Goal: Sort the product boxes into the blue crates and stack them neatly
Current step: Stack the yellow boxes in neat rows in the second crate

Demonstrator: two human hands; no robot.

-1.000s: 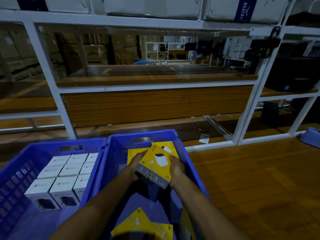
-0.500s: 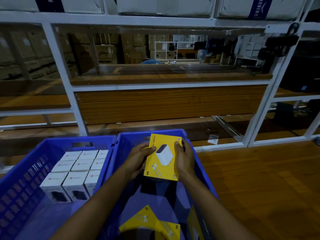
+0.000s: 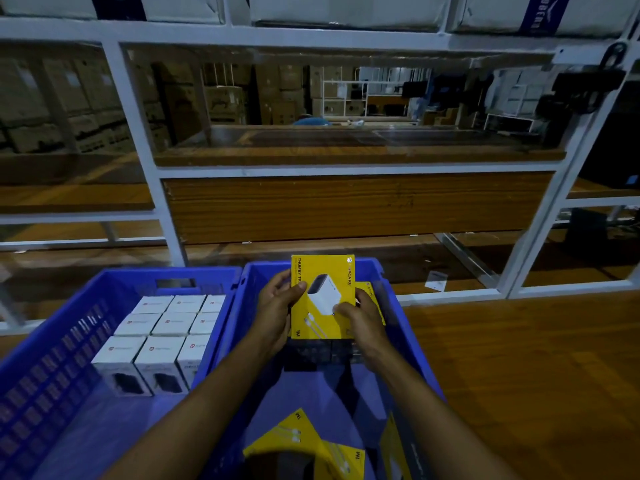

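Hands together on one item: left hand (image 3: pixel 277 313) and right hand (image 3: pixel 363 323) both grip a yellow box (image 3: pixel 323 271), one on each long side. Left thumb lies across the front near the upper left edge, right thumb on the front low at the right. Fingers curl behind; the back of the box is not visible.

- Held box: face towards the camera, printed with a white charger and cable. It is over the far end of the right blue crate (image 3: pixel 254 282), top edge showing above the far rim.
- Just behind the right hand: a second yellow box (image 3: pixel 372 296) in the same crate, mostly hidden.
- Below the hands: dark shapes in the crate, too dim to identify.
- Nearer than the hands, under the forearms: loose yellow boxes (image 3: pixel 298 441), tilted at odd angles.
- Left of the left hand: left blue crate (image 3: pixel 69 334), touching the right one. White boxes (image 3: pixel 166 334) stand in it in tight rows at the far end.
- Beyond the hands: white shelf rack (image 3: pixel 166 202) with wooden boards.
- Right of the right hand: wooden surface (image 3: pixel 519 375).
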